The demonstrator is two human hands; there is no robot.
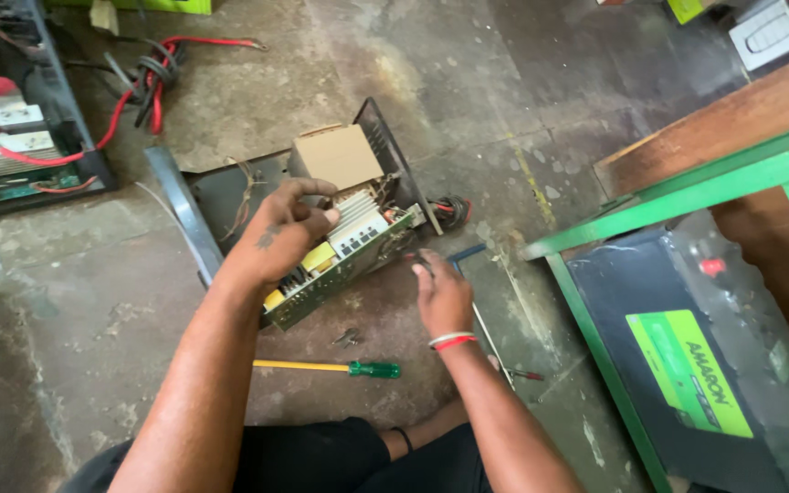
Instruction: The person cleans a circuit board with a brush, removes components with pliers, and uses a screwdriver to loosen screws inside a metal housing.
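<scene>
A screwdriver with a green handle and yellow shaft [335, 367] lies on the stained concrete floor [93, 310], a few small screws [349, 338] just above it. A coil of red and black cables [152, 82] lies at upper left beside an open black equipment case [66, 100]. At right, a black battery with a green label [696, 365] sits under a green metal frame [687, 196] topped by a brown wooden board [732, 119].

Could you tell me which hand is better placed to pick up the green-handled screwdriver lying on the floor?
Probably the right hand: it rests low at the circuit board's edge with little in its fingers, near the screwdriver. The left hand is gripping the board's top.
</scene>
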